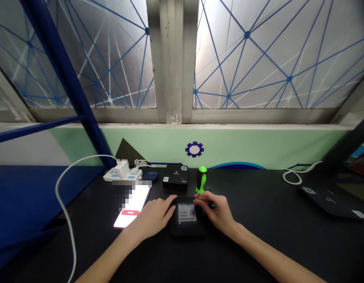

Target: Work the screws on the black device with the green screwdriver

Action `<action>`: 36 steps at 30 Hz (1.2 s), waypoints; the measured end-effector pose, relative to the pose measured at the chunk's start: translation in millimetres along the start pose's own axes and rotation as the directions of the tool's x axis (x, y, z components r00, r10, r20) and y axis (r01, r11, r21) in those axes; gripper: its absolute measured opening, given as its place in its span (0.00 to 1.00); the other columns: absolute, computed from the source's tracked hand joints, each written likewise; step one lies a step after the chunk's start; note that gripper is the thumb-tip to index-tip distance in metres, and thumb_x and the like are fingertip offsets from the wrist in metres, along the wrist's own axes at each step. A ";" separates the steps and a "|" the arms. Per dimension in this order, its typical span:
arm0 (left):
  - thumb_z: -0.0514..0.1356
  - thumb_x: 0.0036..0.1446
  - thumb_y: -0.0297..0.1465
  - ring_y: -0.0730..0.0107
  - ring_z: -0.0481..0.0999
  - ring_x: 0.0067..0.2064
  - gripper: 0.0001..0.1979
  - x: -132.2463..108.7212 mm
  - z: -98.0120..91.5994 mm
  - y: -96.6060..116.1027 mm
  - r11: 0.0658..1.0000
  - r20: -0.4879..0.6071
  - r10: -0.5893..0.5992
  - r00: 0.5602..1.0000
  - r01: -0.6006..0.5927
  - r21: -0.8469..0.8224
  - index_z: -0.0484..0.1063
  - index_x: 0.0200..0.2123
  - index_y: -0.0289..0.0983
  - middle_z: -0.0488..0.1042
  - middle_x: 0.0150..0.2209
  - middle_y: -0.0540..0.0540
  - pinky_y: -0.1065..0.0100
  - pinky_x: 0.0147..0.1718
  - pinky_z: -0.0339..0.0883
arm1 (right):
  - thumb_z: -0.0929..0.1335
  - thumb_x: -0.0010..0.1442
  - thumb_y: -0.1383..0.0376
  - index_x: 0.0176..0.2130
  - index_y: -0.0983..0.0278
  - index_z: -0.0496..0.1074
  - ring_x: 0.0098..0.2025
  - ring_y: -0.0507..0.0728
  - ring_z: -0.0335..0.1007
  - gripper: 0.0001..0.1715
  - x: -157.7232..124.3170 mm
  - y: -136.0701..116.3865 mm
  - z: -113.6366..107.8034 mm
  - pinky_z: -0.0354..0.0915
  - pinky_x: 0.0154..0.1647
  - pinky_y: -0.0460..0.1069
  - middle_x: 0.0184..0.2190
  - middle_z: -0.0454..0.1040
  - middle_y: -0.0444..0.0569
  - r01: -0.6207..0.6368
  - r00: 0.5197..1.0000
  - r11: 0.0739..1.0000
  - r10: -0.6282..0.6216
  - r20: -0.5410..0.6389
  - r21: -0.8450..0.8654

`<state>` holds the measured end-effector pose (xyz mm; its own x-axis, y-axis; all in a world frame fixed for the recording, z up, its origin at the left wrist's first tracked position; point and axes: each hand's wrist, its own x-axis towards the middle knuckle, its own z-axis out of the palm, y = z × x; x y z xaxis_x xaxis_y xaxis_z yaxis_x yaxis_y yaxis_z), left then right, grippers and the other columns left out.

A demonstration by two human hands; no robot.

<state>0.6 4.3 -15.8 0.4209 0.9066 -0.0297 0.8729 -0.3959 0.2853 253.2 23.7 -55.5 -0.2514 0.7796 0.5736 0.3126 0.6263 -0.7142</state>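
Note:
A flat black box-shaped device (187, 231) lies on the black table with a white printed label (187, 213) facing up. My left hand (155, 214) rests against its left side, thumb and forefinger stretched out and apart at the edge. Near the device's far right corner, a green-and-black screwdriver (201, 181) stands nearly upright, handle on top. My right hand (215, 208) pinches its shaft low down; the tip is hidden by the fingers. Dark green parts of another object (213, 205) show beside my right hand, mostly covered.
A second black box (175, 177) sits behind the device. To the left are a lit phone (134, 204), a white power strip (123, 177) with a charger (121, 169), and a white cable (59, 196). Another black device (331, 200) and a cable (293, 181) lie right.

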 end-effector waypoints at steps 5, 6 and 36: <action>0.43 0.73 0.43 0.50 0.79 0.44 0.24 0.9 2.2 -1.8 1.000 -0.009 0.007 1.000 -0.007 0.007 0.59 0.67 0.45 0.79 0.42 0.41 0.59 0.40 0.68 | 0.70 0.65 0.61 0.37 0.61 0.74 0.28 0.55 0.76 0.05 1.1 0.5 0.2 0.72 0.32 0.47 0.30 0.80 0.47 -0.017 1.000 1.000 0.017 -0.017 0.023; 0.43 0.73 0.43 0.50 0.79 0.44 0.24 1.0 2.2 -1.8 1.000 -0.009 0.006 1.000 -0.006 0.009 0.59 0.67 0.45 0.79 0.42 0.41 0.59 0.40 0.68 | 0.70 0.65 0.61 0.37 0.61 0.74 0.28 0.55 0.76 0.05 1.4 -0.1 -0.2 0.72 0.32 0.48 0.29 0.79 0.47 -0.021 1.000 0.999 0.021 -0.011 0.024; 0.48 0.67 0.53 0.49 0.78 0.41 0.33 -0.2 2.3 -3.1 0.999 -0.011 -0.028 1.000 0.027 -0.027 0.61 0.67 0.41 0.76 0.35 0.43 0.64 0.32 0.64 | 0.62 0.70 0.58 0.28 0.61 0.57 0.21 0.49 0.51 0.20 12.2 -2.2 -27.2 0.52 0.24 0.45 0.21 0.56 0.38 -0.090 0.967 0.996 0.092 -0.238 0.021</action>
<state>-1.6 5.0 -18.8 0.3938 0.9188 -0.0271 0.8773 -0.3668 0.3096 274.3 31.8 -36.0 0.0037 0.8116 0.5842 0.3149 0.5535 -0.7710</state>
